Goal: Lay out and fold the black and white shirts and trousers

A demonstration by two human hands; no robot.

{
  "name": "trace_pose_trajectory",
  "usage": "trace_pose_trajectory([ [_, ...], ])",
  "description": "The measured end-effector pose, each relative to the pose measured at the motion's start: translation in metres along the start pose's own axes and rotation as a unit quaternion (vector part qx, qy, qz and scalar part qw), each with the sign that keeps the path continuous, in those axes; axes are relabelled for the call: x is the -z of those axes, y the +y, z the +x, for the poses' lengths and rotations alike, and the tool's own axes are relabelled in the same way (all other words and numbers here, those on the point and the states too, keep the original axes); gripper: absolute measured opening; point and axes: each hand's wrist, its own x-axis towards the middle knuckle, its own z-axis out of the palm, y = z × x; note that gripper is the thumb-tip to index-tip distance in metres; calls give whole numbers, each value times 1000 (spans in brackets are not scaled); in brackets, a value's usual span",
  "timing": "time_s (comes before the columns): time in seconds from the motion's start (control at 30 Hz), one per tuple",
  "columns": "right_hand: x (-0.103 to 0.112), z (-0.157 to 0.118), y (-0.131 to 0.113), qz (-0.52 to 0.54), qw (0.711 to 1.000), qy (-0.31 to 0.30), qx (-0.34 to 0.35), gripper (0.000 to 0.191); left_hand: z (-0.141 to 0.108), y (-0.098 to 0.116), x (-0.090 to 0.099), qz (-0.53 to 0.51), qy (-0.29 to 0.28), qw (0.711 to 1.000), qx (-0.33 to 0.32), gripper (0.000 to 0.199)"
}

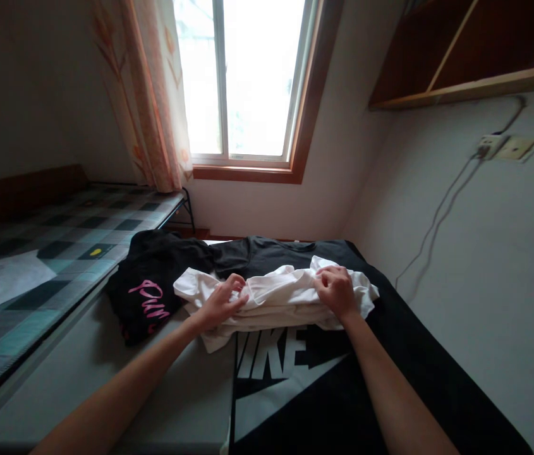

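A bunched white cloth (pixel 276 297), apparently a garment, lies across a black garment (pixel 290 253) with large grey lettering and a swoosh. My left hand (pixel 224 300) rests at the left part of the white cloth, its fingers curled apart and nothing clearly gripped between them. Over the right part, my right hand (pixel 336 289) has its fingers closed on the white fabric. Left of the cloth sits a crumpled black garment (pixel 153 297) with pink lettering.
A pale table surface (pixel 153 392) shows at the lower left. Beside it is a checkered bed (pixel 81 221) with a paper sheet (pixel 1 281). A wall socket (pixel 491 146) with a hanging cable and a wooden shelf (pixel 485 82) are on the right.
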Motion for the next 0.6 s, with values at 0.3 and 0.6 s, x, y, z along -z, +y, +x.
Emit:
trace_pose_trajectory([
  [0.3, -5, -2, 21, -75, 992, -39, -95, 31, 5, -3, 5, -82, 63, 993, 56, 59],
  [0.6, -1, -2, 24, -34, 999, -3, -27, 47, 6, 0, 11, 94, 146, 981, -85, 31],
])
